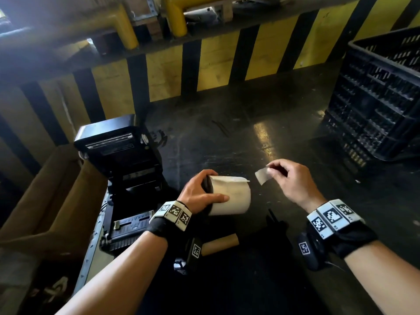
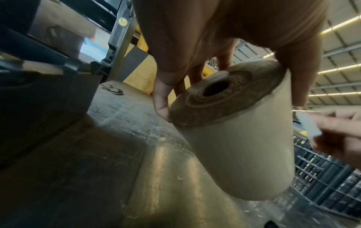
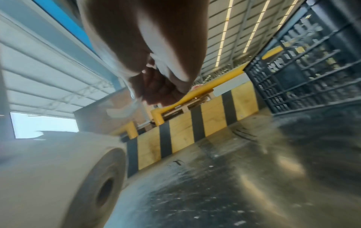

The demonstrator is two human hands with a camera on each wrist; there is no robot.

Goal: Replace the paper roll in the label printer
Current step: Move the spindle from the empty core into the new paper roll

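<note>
My left hand point(image 1: 202, 192) grips a full white paper roll point(image 1: 231, 196) above the dark table, thumb on the near side and fingers curled over the far end. The left wrist view shows the roll point(image 2: 234, 138) end-on with its core hole, and the right wrist view shows the roll point(image 3: 58, 177) at lower left. My right hand point(image 1: 288, 178) pinches a small torn piece of paper point(image 1: 263, 175) just right of the roll. The black label printer point(image 1: 127, 178) stands with its lid up to the left. An empty brown cardboard core point(image 1: 219, 243) lies near my left wrist.
A black plastic crate point(image 1: 377, 96) stands at the right on the dark table point(image 1: 227, 137). A yellow-and-black striped barrier point(image 1: 216, 69) runs along the back. A brown cardboard box point(image 1: 45, 201) sits left of the printer.
</note>
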